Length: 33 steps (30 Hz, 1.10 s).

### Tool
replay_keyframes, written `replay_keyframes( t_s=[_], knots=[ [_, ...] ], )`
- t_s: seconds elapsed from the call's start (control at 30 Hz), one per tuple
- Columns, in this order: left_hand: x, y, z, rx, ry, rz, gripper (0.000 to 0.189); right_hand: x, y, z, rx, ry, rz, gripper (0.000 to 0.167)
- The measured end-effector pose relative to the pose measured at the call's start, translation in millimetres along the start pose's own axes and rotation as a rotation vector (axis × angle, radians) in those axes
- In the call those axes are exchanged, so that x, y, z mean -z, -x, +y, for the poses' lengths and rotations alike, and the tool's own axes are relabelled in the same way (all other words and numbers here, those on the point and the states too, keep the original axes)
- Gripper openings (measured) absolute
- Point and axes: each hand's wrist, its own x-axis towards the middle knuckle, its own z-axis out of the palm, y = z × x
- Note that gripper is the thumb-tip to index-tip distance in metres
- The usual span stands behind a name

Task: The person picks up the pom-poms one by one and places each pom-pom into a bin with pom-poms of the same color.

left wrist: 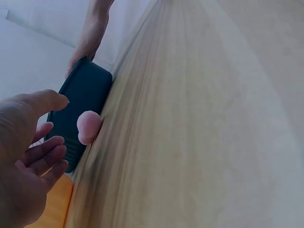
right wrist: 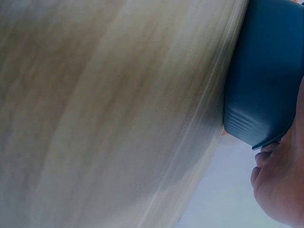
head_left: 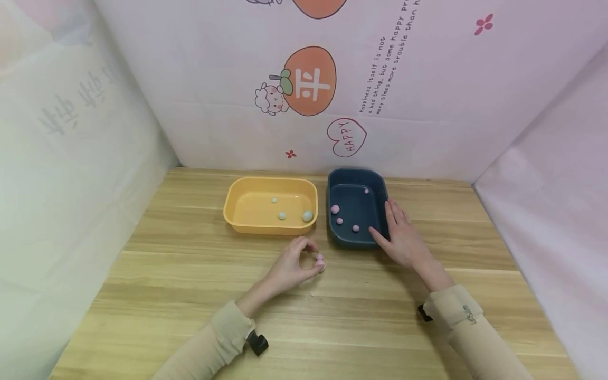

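Two pink balls of soft-looking material, a smaller one (head_left: 319, 257) and a larger one (head_left: 320, 264), lie close together on the wooden table in front of the boxes. My left hand (head_left: 291, 267) curves around them from the left, thumb and forefinger spread; in the left wrist view, a gap shows between its fingers (left wrist: 52, 166) and the pink pair (left wrist: 89, 126). At the near right corner of a dark blue box (head_left: 332, 182), my right hand (head_left: 402, 240) holds the rim, thumb over the inside and the other fingers along the outer side. Several pink balls (head_left: 335, 209) lie in this box.
Left of the blue box stands a yellow box (head_left: 271, 230) containing three pale green balls (head_left: 307, 216) of different sizes. Both boxes are near the table's back edge, by a printed cloth (head_left: 214, 116). White cloth also hangs at both sides.
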Motion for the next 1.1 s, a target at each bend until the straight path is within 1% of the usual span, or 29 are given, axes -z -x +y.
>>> replay_keyframes(
  t_s=[0.1, 0.17, 0.23, 0.33, 0.4, 0.47, 0.57, 0.63, 0.77, 0.93, 1.1],
  knots=[
    [-5.0, -0.1, -3.4, 0.012, -0.038, -0.003, 0.04, 1, 0.1, 0, 0.002, -0.005, 0.0, 0.098],
    [-7.6, -0.5, -3.3, 0.012, -0.044, -0.005, 0.04, 1, 0.1, 0, 0.001, -0.003, -0.002, 0.098],
    [-10.0, -0.8, -3.8, -0.005, -0.043, -0.006, 0.039, 1, 0.0, 0, 0.0, -0.001, -0.004, 0.099],
    [-10.7, -1.2, -1.3, -0.01, -0.023, -0.013, 0.036, 0, -0.1, 0, 0.0, 0.002, -0.005, 0.099],
    [-6.8, -1.9, 6.4, -0.003, -0.012, -0.023, 0.034, 0, -0.3, 0, 0.0, 0.0, -0.006, 0.099],
    [-1.5, -2.9, 17.0, 0.025, -0.01, -0.039, 0.033, 0, -0.4, 0, 0.002, 0.0, -0.005, 0.099],
    [4.4, -4.3, 29.8, 0.062, -0.035, -0.067, 0.032, 0, -0.7, 0, 0.0, -0.001, -0.005, 0.098],
    [4.6, -4.7, 32.9, 0.086, -0.059, -0.08, 0.031, 0, -0.8, 0, 0.001, -0.001, -0.001, 0.098],
    [2.8, -5.3, 33.8, 0.091, -0.088, -0.093, 0.028, 0, -0.3, 0, 0.003, 0.002, -0.002, 0.098],
    [1.1, -5.4, 33.9, 0.079, -0.096, -0.103, 0.027, -1, 0.2, 0, -0.001, 0.003, -0.007, 0.098],
    [0.3, -4.1, 30.3, 0.04, -0.103, -0.1, 0.028, -1, -0.1, 0, -0.001, 0.009, -0.001, 0.097]
  ],
)
